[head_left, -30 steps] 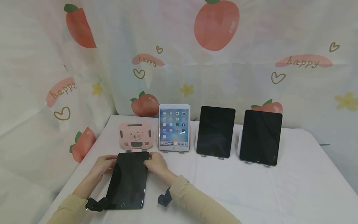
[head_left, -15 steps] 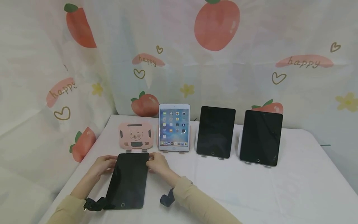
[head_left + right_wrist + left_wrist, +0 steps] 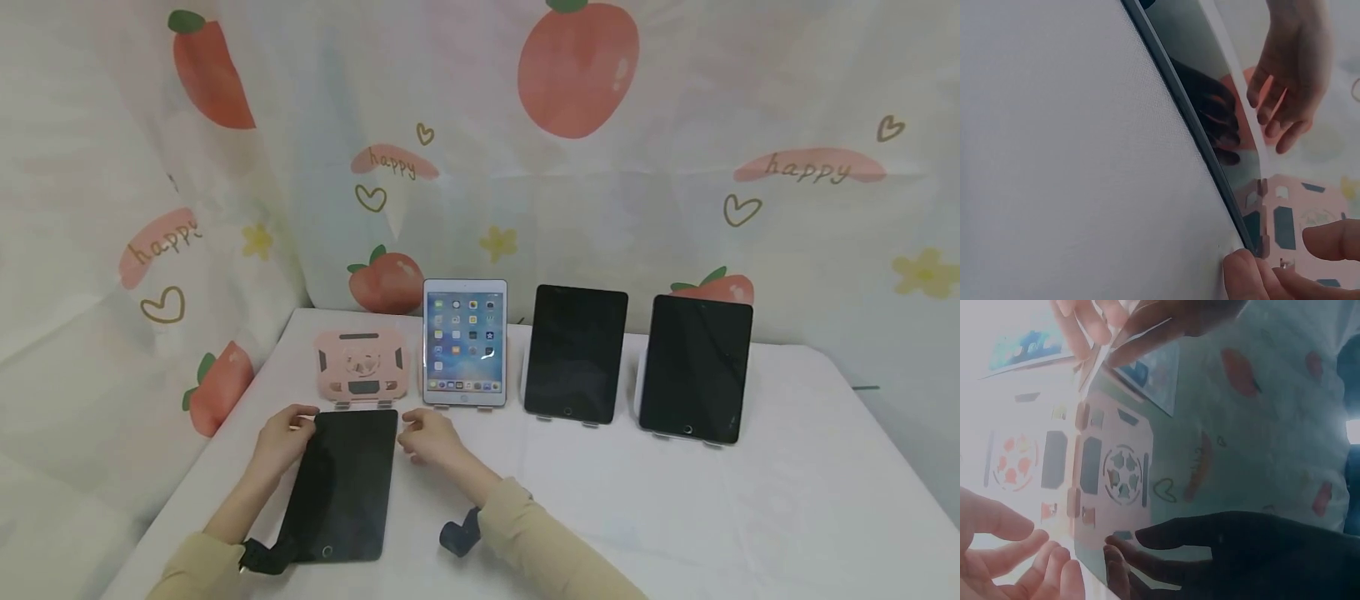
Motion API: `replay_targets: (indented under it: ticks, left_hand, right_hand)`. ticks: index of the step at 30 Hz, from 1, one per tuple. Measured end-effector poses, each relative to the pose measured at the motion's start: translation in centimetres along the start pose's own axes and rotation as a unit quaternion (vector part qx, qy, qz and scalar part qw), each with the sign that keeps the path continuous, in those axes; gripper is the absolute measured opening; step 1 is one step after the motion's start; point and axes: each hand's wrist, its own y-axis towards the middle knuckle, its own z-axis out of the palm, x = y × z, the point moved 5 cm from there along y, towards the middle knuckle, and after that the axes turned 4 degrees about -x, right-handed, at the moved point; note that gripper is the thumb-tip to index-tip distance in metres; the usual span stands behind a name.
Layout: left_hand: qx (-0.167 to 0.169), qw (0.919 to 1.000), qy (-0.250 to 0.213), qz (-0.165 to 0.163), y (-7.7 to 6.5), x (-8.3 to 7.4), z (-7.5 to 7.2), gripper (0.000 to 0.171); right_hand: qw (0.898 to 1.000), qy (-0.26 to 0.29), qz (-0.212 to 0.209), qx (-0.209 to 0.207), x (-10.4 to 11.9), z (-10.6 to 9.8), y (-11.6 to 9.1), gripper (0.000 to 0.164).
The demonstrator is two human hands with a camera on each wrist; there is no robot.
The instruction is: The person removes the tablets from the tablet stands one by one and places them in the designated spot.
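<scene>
A tablet [image 3: 345,487] with a dark glossy screen lies face up at the front left of the table, its home button towards me. My left hand [image 3: 283,437] hovers by its far left corner; in the right wrist view this hand [image 3: 1297,69] hangs with loosely bent fingers, holding nothing. Just off the far right corner is my right hand [image 3: 437,442], thumb and fingers parted with nothing between them. In the left wrist view, dark reflections of both hands show in the screen. Right behind the tablet stands a pink stand [image 3: 362,362] with cut-outs, bearing no tablet.
To the right, a white tablet [image 3: 464,342] with lit app icons and two dark tablets [image 3: 576,354] [image 3: 696,368] lean on stands in a row. A white cloth covers the table [image 3: 600,517]. Behind hangs a curtain [image 3: 637,217] printed with fruit.
My right hand has let go of the tablet's far right corner and moved slightly right. My left hand has come up at the far left corner. The tablet stays in place.
</scene>
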Motion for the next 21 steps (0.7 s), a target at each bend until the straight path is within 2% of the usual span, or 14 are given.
replay_targets:
  ticks: [5, 14, 21]
  left_hand:
    - [-0.011, 0.9999, -0.01, 0.006, 0.0, -0.6, 0.5, 0.034]
    - [-0.015, 0.9988, -0.046, 0.008, 0.1, -2.3, 1.7, 0.03]
    - [-0.011, 0.9972, -0.072, 0.015, 0.3, -3.4, 3.1, 0.027]
  right_hand:
    - [1.0, -0.011, -0.023, -0.006, -0.3, -1.0, -0.1, 0.035]
    - [0.998, 0.008, -0.055, -0.022, -1.3, -2.5, 0.0, 0.029]
    - [0.993, -0.022, -0.106, -0.055, -1.1, -3.9, -0.2, 0.024]
